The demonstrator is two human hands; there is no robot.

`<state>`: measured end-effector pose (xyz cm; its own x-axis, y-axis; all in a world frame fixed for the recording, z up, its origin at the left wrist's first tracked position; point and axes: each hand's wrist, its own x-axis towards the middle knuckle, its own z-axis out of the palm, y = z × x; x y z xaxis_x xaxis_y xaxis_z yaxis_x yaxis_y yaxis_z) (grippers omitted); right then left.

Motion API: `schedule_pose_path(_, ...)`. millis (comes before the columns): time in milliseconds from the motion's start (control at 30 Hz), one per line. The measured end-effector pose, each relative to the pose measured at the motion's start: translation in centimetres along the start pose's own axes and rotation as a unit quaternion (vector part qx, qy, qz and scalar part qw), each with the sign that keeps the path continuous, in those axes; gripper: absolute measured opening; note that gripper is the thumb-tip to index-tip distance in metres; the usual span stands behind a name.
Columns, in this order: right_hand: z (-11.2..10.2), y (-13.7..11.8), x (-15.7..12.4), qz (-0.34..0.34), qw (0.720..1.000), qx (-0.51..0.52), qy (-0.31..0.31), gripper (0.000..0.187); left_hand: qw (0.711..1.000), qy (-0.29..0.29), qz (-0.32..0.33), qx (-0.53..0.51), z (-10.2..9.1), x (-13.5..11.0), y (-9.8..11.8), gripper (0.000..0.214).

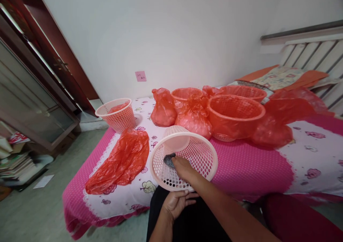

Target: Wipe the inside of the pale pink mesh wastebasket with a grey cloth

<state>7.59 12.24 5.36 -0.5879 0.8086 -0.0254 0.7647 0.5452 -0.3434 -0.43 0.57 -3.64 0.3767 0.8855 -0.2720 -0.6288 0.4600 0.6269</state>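
Observation:
A pale pink plastic basket [184,138] with holes in its wall lies tipped toward me at the bed's front edge, its mouth facing me. My right hand [183,167] reaches inside it, fingers closed on a grey cloth [169,160] that is against the inner wall. Below the near rim, my left hand [177,202] supports the basket from underneath with its fingers stretched out. Just left of the basket, a loose red plastic bag [123,163] is spread on the bed.
Another pink basket [120,119] with red plastic inside stands at left. Tied red bags [164,108] and red-lined baskets [235,108] line the back and right of the bed [318,149]. A radiator [316,54] is at far right, a door [50,45] at left.

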Motion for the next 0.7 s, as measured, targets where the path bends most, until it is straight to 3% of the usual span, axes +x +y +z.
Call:
schedule_pose_path(467, -1.1, -1.8, -6.6, -0.049, 0.998, 0.048, -0.016, 0.040, 0.997, 0.052, 0.040, -0.048, -0.2, 0.7, -0.6, 0.032)
schedule_pose_path(700, -3.1, -0.1, -8.0, -0.072, 0.967, 0.239, -0.055, 0.039, 0.996, 0.062, 0.044, -0.051, 0.1, 0.5, -0.5, 0.045)
